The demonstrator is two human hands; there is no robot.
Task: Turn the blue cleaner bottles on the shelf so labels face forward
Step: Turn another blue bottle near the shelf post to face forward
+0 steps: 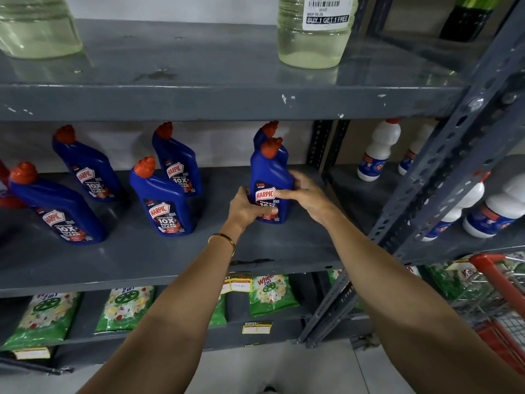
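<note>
Hands: left hand [246,206] and right hand [304,194] both grasp the rightmost blue bottle [271,177] on the middle shelf [170,263], label forward. Four bottles left of it: labels forward. One behind: unclear.

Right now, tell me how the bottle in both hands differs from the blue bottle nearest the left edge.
The held bottle is gripped by the left hand and right hand; the far-left bottle stands untouched. Fingers cover part of the held bottle's label; the far-left bottle's label shows whole. Both are blue, red-capped, labels facing forward.
</note>
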